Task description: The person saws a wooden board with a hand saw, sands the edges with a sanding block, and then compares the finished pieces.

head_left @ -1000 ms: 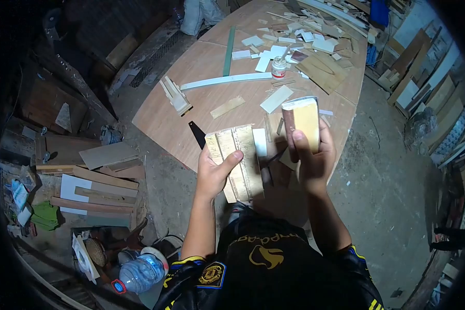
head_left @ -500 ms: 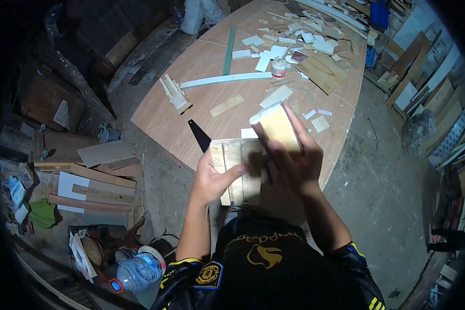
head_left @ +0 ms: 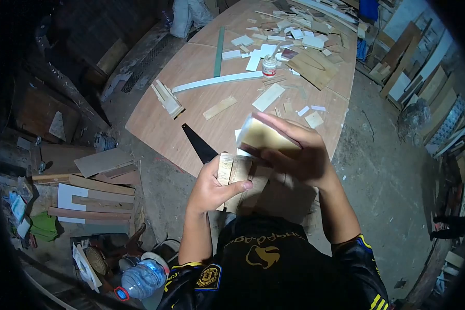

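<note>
My left hand [head_left: 212, 188] grips a small piece of pale wooden slats [head_left: 236, 173] set side by side, its thumb lying across the front. My right hand [head_left: 305, 155] is wrapped round a pale yellow rectangular block [head_left: 268, 135], which is tilted above the right end of the slatted piece. Whether the two touch cannot be made out. Beyond my left hand a black saw blade [head_left: 199, 144] lies on the table; its handle end is hidden.
On the wooden table [head_left: 155, 132] are a jar [head_left: 269, 67], a long white strip [head_left: 217, 81], a green strip [head_left: 219, 51], a slatted wooden piece [head_left: 168, 99] and many offcuts [head_left: 305, 39]. Boards [head_left: 98, 199] and a water bottle [head_left: 142, 279] are on the floor at left.
My right hand has lowered the block and turned it flatter, closer to the slatted piece. My left hand has shifted slightly down and right with its piece. The view has shifted a little.
</note>
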Demonstrator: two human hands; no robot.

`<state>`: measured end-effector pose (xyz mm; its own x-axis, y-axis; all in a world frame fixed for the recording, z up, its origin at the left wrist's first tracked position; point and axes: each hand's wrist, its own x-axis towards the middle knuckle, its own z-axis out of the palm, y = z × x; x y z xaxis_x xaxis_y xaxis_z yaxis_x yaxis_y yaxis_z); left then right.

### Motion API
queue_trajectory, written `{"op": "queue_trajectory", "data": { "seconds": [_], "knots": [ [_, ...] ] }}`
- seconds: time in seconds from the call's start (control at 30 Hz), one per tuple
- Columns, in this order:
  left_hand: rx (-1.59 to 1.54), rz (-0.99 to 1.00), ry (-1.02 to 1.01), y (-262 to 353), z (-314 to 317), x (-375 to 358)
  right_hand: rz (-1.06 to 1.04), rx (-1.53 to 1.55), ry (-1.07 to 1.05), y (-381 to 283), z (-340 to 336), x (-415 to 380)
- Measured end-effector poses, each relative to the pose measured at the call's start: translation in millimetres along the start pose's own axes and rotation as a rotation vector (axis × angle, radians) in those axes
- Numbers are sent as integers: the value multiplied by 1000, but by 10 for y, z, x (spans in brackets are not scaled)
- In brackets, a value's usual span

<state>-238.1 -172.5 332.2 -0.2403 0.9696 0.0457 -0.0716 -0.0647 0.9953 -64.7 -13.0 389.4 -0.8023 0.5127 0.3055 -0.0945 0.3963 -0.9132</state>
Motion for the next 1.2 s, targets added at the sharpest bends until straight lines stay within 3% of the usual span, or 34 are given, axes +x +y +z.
{"op": "queue_trajectory", "data": {
  "seconds": [0.23,0.3,0.43,0.53,0.63,0.7,0.83,0.9,0.93,1.0,1.03,1.13,1.2],
  "knots": [
    [38,-35,-50,59,-44,-26,75,118,-10,-46,-62,-120],
    [62,-19,-96,60,34,31,-73,25,-3,-46,-53,-59],
    [80,-39,-116,133,-98,34,-20,107,-58,-18,-155,-159],
    [35,-48,-109,66,-6,59,-126,102,-7,-38,-181,-115],
    [22,-30,-127,21,60,85,-47,-72,-97,-133,-205,-42],
    [53,-39,-146,27,-17,70,-197,-233,-165,-56,-221,-83],
    [41,-98,-56,54,-57,36,-66,-122,-77,-39,-244,-200],
    [67,-126,-122,40,96,81,-446,-609,-148,34,-199,-124],
    [96,-146,-185,47,158,119,-444,-615,-141,37,-177,-112],
    [150,-164,-183,66,171,145,-127,-197,-40,39,-151,-81],
    [79,-115,-125,52,155,137,-126,-199,-37,13,-182,-88],
    [6,-63,6,81,115,115,52,106,328,-146,-332,-93],
    [50,-12,51,100,75,103,52,151,314,-166,-347,-117]
  ]
}}
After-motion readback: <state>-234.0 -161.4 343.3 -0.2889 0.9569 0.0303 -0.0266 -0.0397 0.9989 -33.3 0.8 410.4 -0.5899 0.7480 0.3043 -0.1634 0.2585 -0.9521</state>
